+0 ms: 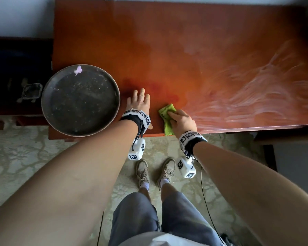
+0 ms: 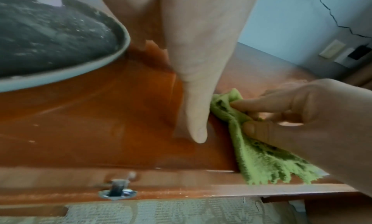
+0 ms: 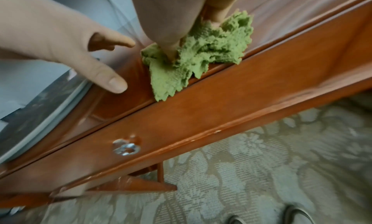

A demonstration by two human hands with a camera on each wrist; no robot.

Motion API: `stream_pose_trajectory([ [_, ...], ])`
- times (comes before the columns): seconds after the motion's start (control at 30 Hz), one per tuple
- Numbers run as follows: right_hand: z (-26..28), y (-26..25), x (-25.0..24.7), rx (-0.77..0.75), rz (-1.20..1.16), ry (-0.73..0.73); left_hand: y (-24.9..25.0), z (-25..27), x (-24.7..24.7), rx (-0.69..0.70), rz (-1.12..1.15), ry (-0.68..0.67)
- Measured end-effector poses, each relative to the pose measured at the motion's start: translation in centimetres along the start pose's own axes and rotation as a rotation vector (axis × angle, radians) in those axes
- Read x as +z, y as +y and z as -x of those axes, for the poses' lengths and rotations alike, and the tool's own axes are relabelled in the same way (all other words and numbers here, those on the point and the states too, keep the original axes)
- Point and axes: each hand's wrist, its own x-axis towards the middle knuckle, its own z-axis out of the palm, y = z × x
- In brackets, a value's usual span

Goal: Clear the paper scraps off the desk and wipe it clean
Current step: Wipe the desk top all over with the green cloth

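The reddish wooden desk [image 1: 167, 41] bears pale wipe streaks [image 1: 256, 96] on its right half. My right hand [image 1: 180, 119] grips a crumpled green cloth [image 1: 166, 112] near the front edge; thumb and fingers pinch the cloth [image 2: 261, 160], and part of it hangs over the edge [image 3: 167, 84]. My left hand [image 1: 139, 99] lies flat on the desk just left of the cloth, fingers straight, holding nothing [image 3: 50, 33]. One small pale paper scrap [image 1: 78, 69] sits at the far rim of the dark round tray [image 1: 48, 110].
The tray overhangs the desk's front left corner, its rim [image 2: 120, 52] close to my left hand. A drawer front with a metal keyhole [image 3: 125, 148] runs below the edge. Patterned carpet [image 1: 25, 157] and my shoes are beneath. Dark furniture stands at the left.
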Motion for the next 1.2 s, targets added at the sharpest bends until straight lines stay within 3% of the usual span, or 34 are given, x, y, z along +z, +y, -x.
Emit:
stream_pose_trajectory([
  [0.13, 1.3, 6.8, -2.4, 0.185, 0.011, 0.144, 2.3, -0.4, 0.4, -0.038, 0.073, -0.053],
  [0.23, 1.3, 8.8, -3.4, 0.232, 0.071, 0.129, 2.6, -0.7, 0.7, -0.050, 0.055, -0.042],
  [0.33, 1.4, 6.7, -2.8, 0.132, 0.127, 0.065, 2.6, -0.6, 0.8, -0.048, 0.024, -0.021],
  [0.5, 1.9, -0.7, 0.6, -0.103, 0.069, -0.017, 2.8, -1.0, 0.8, -0.065, 0.040, -0.043],
  [0.6, 1.9, -2.3, 1.3, -0.151, 0.034, -0.043, 2.8, -1.3, 1.0, -0.089, 0.081, -0.009],
  [0.7, 2.7, 0.0, 0.4, -0.108, 0.033, 0.023, 3.0, -1.2, 0.5, -0.096, 0.071, -0.077],
  [0.87, 4.1, 8.2, -1.7, 0.217, 0.054, 0.195, 3.1, -0.9, 0.0, -0.089, 0.064, -0.122],
  [0.97, 3.5, 10.4, -2.7, 0.320, 0.037, 0.203, 2.9, -1.2, 0.3, -0.095, 0.085, -0.092],
  [1.07, 3.0, 8.6, -2.3, 0.302, 0.062, 0.180, 3.0, -1.1, 0.2, -0.083, 0.061, -0.115],
  [1.2, 1.9, 3.9, -1.3, 0.108, 0.058, 0.100, 3.0, -0.8, 0.0, -0.080, 0.063, -0.106],
])
